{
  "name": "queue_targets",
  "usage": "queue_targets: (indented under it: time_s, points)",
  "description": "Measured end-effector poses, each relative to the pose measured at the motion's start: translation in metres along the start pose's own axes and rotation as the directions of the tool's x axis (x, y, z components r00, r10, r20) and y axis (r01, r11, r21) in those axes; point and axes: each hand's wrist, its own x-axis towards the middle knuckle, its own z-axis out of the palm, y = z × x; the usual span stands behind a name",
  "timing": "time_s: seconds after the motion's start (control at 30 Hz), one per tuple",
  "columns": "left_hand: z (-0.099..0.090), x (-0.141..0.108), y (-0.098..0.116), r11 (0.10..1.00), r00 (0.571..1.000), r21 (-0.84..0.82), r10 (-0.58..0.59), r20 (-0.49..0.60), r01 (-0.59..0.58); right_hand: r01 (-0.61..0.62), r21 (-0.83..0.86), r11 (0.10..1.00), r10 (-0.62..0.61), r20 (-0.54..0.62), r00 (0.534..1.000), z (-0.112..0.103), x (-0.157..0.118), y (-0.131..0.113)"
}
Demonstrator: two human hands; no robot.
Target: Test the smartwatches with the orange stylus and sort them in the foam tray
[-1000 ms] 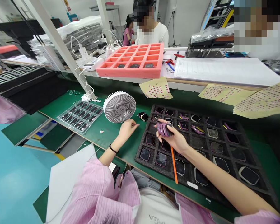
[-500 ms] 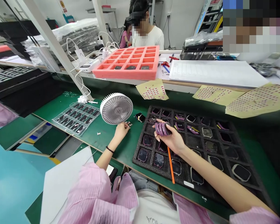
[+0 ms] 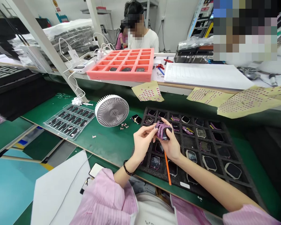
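My right hand (image 3: 172, 147) is wrapped round several purple watch cases (image 3: 160, 130) stacked together, one with a dark screen facing up. At the left side of these cases is my left hand (image 3: 141, 141), its thumb and fingertips pinched together; whatever they pinch is too small to make out. Both hands are over a black foam tray (image 3: 189, 142) whose pockets hold watch cases with dark screens. Below my right hand, an orange stick (image 3: 168, 170) lies across the tray's front edge. Several tiny pale parts (image 3: 125, 125) lie on the green bench beside the fan.
A white round fan (image 3: 112, 111) stands left of my hands. Beyond it lies a clear plastic tray (image 3: 70, 122) of black pieces. Two watch pieces (image 3: 137, 119) lie near the foam tray. A pink foam tray (image 3: 120, 76) sits on the shelf; a person (image 3: 152, 39) is behind it.
My left hand has moved right, from the tiny parts by the fan to the purple watch cases. My right hand still holds the stack, and the view has shifted slightly.
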Motion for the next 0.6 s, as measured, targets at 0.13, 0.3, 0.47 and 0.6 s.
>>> queue_targets:
  time_s: [0.13,0.3,0.47,0.6]
  points:
    - [0.004,-0.001,-0.004,0.999,0.998,-0.04,0.006,-0.064,-0.008,0.015,0.036,0.999,-0.016,0.01,1.0,0.001,-0.001,-0.002]
    - [0.009,-0.001,-0.01,1.0,0.996,-0.002,0.018,-0.085,-0.018,0.034,-0.006,0.999,-0.034,-0.006,0.999,0.001,-0.002,0.001]
    - [0.014,-0.008,-0.021,0.982,0.986,0.159,0.123,-0.11,-0.105,0.058,-0.048,0.997,-0.06,-0.035,0.998,0.0,-0.004,0.004]
    - [0.014,-0.018,-0.027,0.971,0.987,0.18,0.155,0.034,-0.159,0.089,-0.045,0.995,-0.091,-0.039,0.995,-0.003,-0.004,0.002]
